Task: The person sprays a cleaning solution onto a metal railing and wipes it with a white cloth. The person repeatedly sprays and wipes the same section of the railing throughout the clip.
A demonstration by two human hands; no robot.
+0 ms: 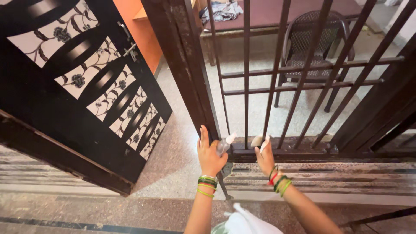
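Note:
My left hand [209, 155] grips a small clear spray bottle [225, 144] with a white nozzle, held close to the dark frame post [186, 65] of a metal grille gate. My right hand [265, 157] presses a pale cloth [260, 141] against the gate's bottom rail [286, 151], just right of the bottle. Both wrists wear green and red bangles. The vertical bars [246, 73] of the gate rise above both hands.
A dark door with floral cut-out panels [86, 82] stands open to the left. Behind the gate are a dark plastic chair [316, 47] and a low bed [277, 15] with a bundle of cloth. A striped stone threshold [320, 177] runs below. White fabric [242, 222] is at the bottom edge.

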